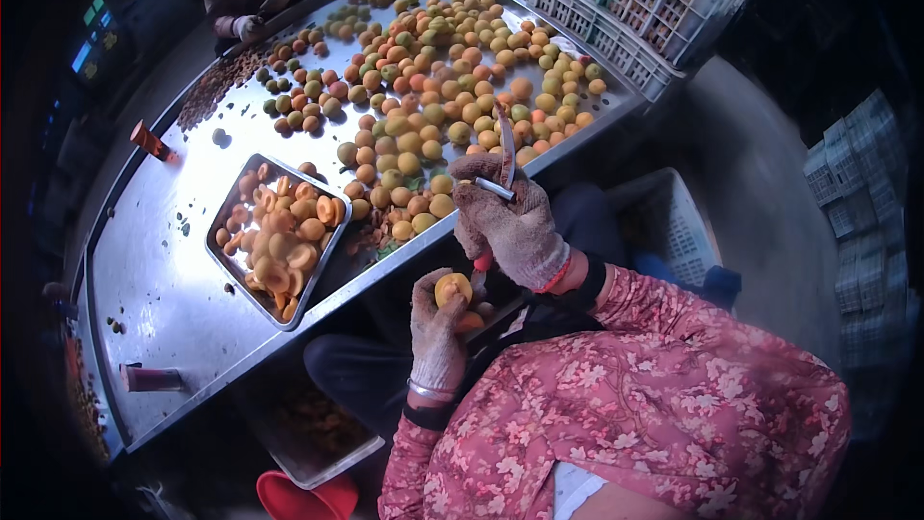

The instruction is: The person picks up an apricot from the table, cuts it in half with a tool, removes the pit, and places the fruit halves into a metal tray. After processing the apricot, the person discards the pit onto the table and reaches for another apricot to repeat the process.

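Observation:
My left hand [439, 328], in a soiled knit glove, holds a cut apricot [453, 289] with its yellow-orange flesh showing, near the table's front edge. Above and to its right, my gloved right hand [509, 224] is closed around a tool with a curved blade [504, 137], a short metal tube [495, 188] and a red part [483, 261] at its lower end. Whether these are one tool or several, I cannot tell. A metal tray [339, 249] of halved apricots stands on the table left of my hands. Whole apricots [408, 141] lie spread beyond them.
The metal table [155, 231] has a raised rim. Stacked plastic crates [635, 3] stand at the back right. Across the table are a person's gloved hands [266, 11] beside a pile of pits [216, 83]. Below are a red container [307, 498] and a white basket [686, 231].

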A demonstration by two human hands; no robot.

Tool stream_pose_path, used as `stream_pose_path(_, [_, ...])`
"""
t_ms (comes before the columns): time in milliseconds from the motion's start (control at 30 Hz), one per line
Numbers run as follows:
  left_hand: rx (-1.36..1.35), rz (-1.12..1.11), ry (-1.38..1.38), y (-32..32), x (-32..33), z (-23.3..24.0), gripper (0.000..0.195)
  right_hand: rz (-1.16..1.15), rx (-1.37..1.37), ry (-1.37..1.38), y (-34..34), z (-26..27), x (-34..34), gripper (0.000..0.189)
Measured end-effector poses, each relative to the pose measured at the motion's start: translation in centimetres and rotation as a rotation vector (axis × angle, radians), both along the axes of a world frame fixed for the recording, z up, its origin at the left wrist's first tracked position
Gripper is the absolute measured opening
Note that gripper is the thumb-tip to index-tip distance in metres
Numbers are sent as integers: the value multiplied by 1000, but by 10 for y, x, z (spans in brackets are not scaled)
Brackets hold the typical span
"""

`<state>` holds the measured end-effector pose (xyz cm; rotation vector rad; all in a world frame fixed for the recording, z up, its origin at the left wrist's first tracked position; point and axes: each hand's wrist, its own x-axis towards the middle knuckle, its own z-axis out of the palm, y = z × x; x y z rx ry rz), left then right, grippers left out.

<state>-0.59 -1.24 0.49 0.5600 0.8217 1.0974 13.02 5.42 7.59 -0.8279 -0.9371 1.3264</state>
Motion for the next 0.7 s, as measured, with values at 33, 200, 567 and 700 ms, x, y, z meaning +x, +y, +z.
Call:
stream_pose_path(33, [1,-4,-1,0,1,2,34,6,66,17,1,0,-2,23])
stream_pose_path(200, [43,37,37,0,6,13,45,10,268,-42,1,-8,-13,28])
stream_pose_path(567, [158,62,312,-5,2,1,42,31,248,90,-5,-14,-18,25])
stream_pose_path(700, [282,147,578,-5,10,7,38,-62,342,-93,-7,-15,-25,24])
